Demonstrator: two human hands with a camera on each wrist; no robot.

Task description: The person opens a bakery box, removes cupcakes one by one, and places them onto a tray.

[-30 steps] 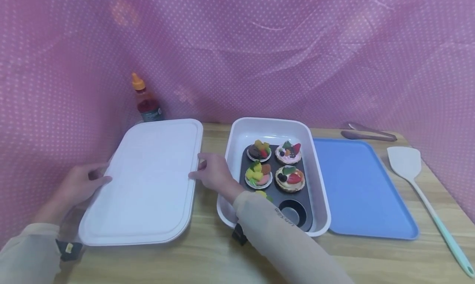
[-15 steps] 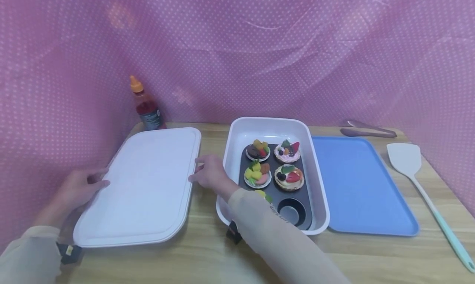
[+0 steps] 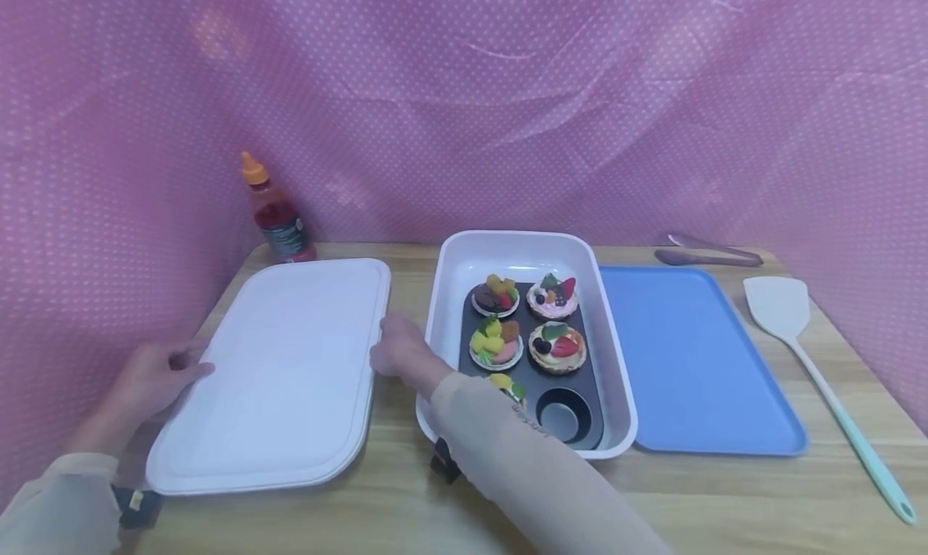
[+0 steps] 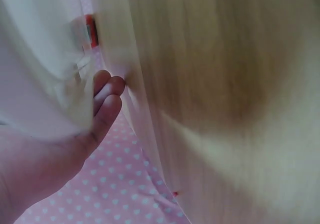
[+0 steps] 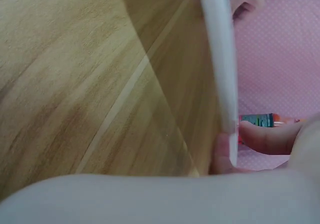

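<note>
A flat white rectangular lid [image 3: 271, 378] is held level above the left side of the wooden table, its shadow on the wood beneath. My left hand [image 3: 148, 382] grips its left edge, thumb on top; in the left wrist view, fingertips [image 4: 112, 101] show beneath the lid close to the table. My right hand [image 3: 404, 349] pinches the right edge, and the right wrist view has the thumb [image 5: 270, 138] on one face and a finger on the other. Beside that hand stands a white deep container [image 3: 616, 362], uncovered, with a dark muffin tin [image 3: 532, 380] inside.
Several fruit tarts [image 3: 557, 348] sit in the tin's cups; one front cup is bare. To the right lie a blue tray [image 3: 689, 362], tongs [image 3: 703, 255] and a white spatula [image 3: 777, 305]. A sauce bottle [image 3: 281, 229] stands behind the lid, against the pink curtain [image 3: 464, 120].
The lid has come down toward the table, its far edge dropping so more of the sauce bottle shows. Both hands keep their hold. The view has shifted slightly.
</note>
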